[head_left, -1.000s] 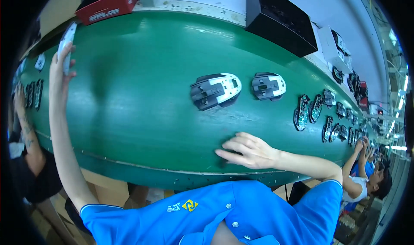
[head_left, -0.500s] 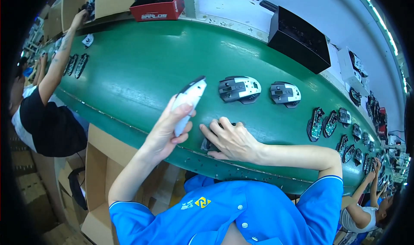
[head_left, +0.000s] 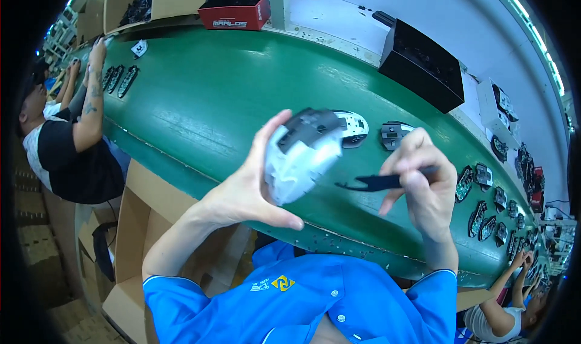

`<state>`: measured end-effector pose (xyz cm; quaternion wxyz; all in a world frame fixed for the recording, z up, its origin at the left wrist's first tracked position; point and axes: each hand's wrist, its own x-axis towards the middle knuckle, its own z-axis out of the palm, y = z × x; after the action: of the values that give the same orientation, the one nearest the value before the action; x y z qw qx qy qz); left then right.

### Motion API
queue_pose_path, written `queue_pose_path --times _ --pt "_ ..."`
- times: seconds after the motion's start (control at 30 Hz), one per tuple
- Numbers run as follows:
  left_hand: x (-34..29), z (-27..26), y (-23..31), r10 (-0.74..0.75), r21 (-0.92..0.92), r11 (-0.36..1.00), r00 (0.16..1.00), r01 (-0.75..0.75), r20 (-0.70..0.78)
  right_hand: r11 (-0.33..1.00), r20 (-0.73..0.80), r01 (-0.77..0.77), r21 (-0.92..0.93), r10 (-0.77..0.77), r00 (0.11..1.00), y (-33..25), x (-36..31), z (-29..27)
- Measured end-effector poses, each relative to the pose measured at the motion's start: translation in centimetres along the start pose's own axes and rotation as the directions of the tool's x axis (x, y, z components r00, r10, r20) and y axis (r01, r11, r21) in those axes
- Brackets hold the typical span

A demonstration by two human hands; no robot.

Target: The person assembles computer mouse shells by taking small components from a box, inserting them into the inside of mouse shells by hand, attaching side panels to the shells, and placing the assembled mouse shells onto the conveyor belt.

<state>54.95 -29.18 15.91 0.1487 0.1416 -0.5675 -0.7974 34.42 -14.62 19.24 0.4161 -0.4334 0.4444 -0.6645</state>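
My left hand (head_left: 239, 186) is closed round the side of a white and dark grey computer mouse shell (head_left: 305, 156), tilted above the near edge of the green bench. A little to the right, my right hand (head_left: 426, 183) pinches a thin black plastic piece (head_left: 378, 183) with a narrow, hooked-looking tip pointing toward the shell. The two parts are apart. Behind my hands lie two more mouse housings, one partly covered by the held shell (head_left: 356, 129) and the other beside my right fingers (head_left: 393, 135).
Rows of mouse halves with green circuit boards (head_left: 478, 217) run along the bench (head_left: 200, 95) at right. A black box (head_left: 420, 65) and a red box (head_left: 236, 17) stand at the back. An opened carton (head_left: 142, 211) is below left. Co-workers sit at both sides.
My left hand has turned the mouse shell and brought it rightward. My right hand has risen from the bench edge, moved right, and now holds the black plastic piece.
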Motion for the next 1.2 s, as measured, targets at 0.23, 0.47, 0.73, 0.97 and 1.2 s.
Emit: queue_pose_path --times 0.23,0.47,0.73,0.97,1.2 --pt "1.2 1.5 -0.8 -0.008 0.188 0.982 0.992 -0.016 0.127 0.912 0.097 0.203 -0.356 -0.180 0.979 1.8 -0.3 -0.1" --pt "1.3 1.6 -1.4 0.013 0.180 0.983 0.996 -0.030 0.093 0.971 -0.034 0.028 -0.238 -0.037 0.999 2.6 -1.1 -0.3" --pt "1.2 1.7 -1.6 0.036 0.214 0.975 0.997 -0.050 0.072 0.916 -0.055 0.061 -0.397 -0.091 0.994 4.1 -1.0 -0.2" --pt "0.8 2.2 -1.3 0.080 0.378 0.922 0.997 -0.081 0.017 0.896 -0.110 0.160 -0.415 -0.224 0.968 5.0 -0.9 -0.1" --pt "0.5 2.6 -1.9 0.021 0.394 0.919 0.999 -0.010 -0.023 0.904 -0.004 0.256 -0.341 -0.274 0.962 5.9 -0.6 -1.2"
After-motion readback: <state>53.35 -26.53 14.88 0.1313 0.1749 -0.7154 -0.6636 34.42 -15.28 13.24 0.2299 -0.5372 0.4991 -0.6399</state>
